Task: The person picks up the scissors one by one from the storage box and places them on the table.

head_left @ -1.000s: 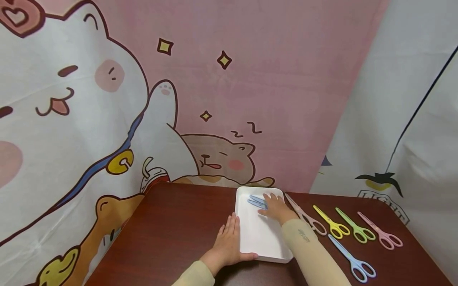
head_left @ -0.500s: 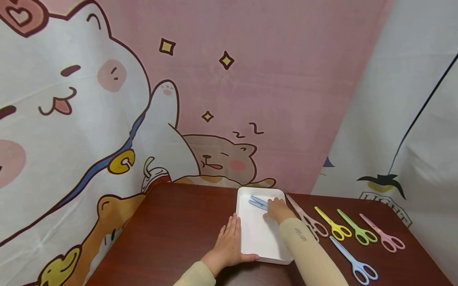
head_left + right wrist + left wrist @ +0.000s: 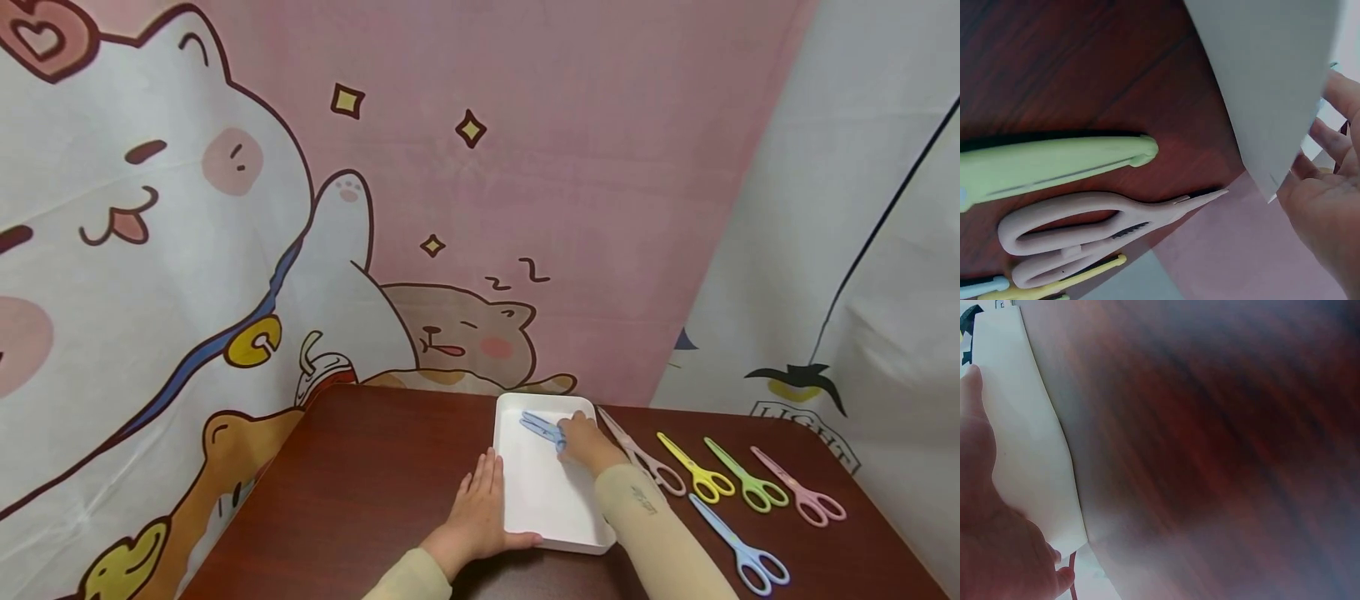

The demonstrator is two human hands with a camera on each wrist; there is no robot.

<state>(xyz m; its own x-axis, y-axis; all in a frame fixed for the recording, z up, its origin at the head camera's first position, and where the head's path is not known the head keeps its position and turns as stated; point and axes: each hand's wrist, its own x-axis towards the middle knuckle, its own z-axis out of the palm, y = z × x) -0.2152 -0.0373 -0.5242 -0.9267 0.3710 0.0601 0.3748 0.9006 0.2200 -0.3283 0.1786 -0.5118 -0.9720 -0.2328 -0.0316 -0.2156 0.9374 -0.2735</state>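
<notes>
A white rectangular tray (image 3: 551, 517) stands on the dark red-brown table. My left hand (image 3: 474, 508) lies along its left side with straight fingers, the thumb across the near edge; the left wrist view shows this hand (image 3: 997, 506) against the outer wall. Inside the tray's far part, my right hand (image 3: 587, 442) grips a pair of light blue scissors (image 3: 542, 427) at the handle end. Their slightly parted blades point left; the handles are mostly hidden by the fingers. In the right wrist view the right hand (image 3: 1329, 169) reaches over the wall, its hold hidden.
Right of the tray lie large pale pink scissors (image 3: 637, 454), yellow scissors (image 3: 696, 468), green scissors (image 3: 745, 473), pink scissors (image 3: 798, 487) and another blue pair (image 3: 738, 546). A light green blade (image 3: 1054, 165) shows close up in the right wrist view. A cartoon-printed cloth (image 3: 600, 208) hangs behind.
The right hand has gone from spread fingers to curled ones round the blue scissors' handle end. The scissors have turned slightly in the tray. The left hand has kept its place.
</notes>
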